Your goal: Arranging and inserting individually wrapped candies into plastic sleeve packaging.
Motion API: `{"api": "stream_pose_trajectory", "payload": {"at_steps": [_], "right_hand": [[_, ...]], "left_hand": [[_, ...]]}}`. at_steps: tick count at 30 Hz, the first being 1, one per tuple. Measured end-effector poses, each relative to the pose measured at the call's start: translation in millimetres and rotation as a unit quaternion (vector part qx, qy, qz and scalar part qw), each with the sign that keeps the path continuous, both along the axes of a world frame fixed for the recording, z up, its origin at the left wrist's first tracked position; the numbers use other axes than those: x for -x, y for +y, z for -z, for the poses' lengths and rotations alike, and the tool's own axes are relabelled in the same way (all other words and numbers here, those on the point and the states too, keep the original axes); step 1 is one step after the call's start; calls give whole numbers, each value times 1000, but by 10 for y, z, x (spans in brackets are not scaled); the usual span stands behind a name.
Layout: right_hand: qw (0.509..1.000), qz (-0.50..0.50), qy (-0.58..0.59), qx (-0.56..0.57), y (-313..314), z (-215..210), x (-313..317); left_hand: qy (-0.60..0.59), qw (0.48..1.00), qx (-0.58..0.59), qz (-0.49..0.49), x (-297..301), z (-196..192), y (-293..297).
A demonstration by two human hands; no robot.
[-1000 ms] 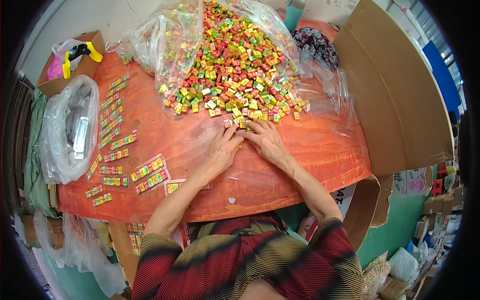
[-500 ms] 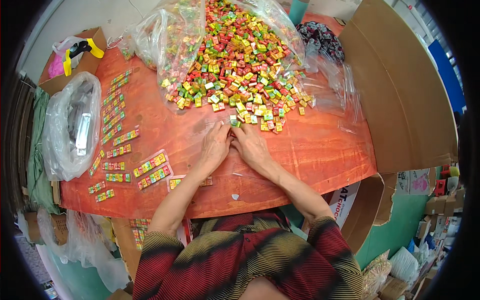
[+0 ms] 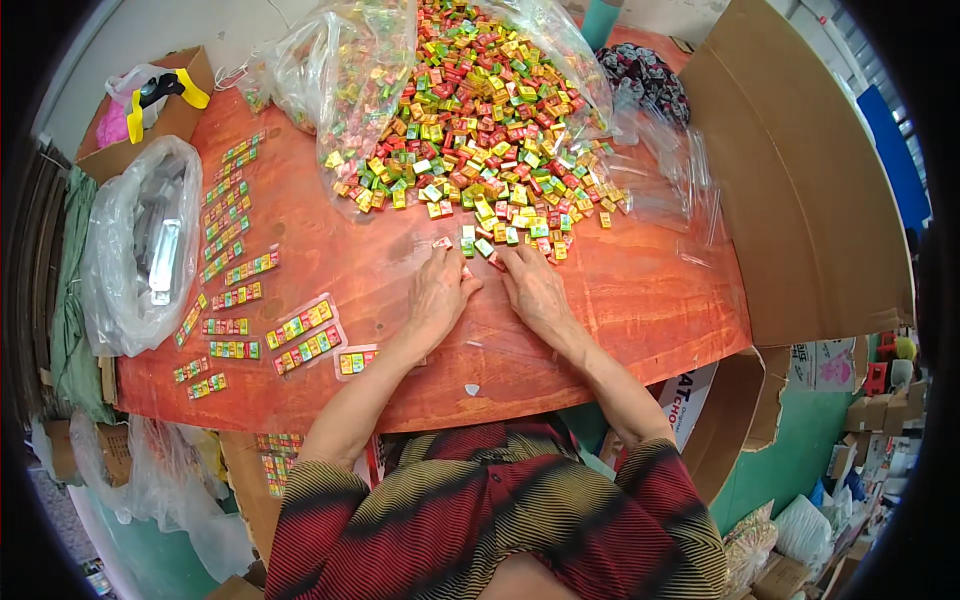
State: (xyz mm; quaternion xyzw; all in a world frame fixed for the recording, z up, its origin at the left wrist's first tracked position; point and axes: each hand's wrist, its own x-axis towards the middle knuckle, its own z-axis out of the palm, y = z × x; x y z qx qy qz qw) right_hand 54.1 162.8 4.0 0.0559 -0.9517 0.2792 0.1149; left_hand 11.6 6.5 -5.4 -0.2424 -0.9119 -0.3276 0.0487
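A large heap of small red, yellow and green printed boxes (image 3: 480, 130) spills from a clear plastic bag (image 3: 365, 90) at the far middle of the red table. My left hand (image 3: 438, 298) is at the heap's near edge, its fingers curled round a small red box (image 3: 467, 271) that shows between thumb and forefinger. Just to the right, my right hand (image 3: 540, 295) reaches forward with thumb and fingers apart. Its forefinger touches another red box (image 3: 495, 261) at the edge of the heap. The fingertips of both hands are partly hidden.
Rows of joined boxes (image 3: 228, 222) lie at the left, near filled clear trays (image 3: 305, 333). A clear bag (image 3: 140, 250) and a carton (image 3: 190, 105) stand beyond them. Clear plastic strips (image 3: 690, 180) lie at the right, beside a tall cardboard sheet (image 3: 800, 190).
My hands, together at the heap's near edge before, have moved apart. The right one has shifted right, and its fingers have opened towards the loose boxes.
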Motion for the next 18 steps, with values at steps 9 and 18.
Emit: {"api": "stream_pose_trajectory", "payload": {"at_steps": [9, 18], "right_hand": [[996, -82, 40, 14, -141, 35, 87], [995, -103, 4, -19, 27, 21, 35]], "left_hand": [[-32, 999, 2, 35, 0, -84, -171], [-39, 996, -33, 74, -38, 7, -12]]}}
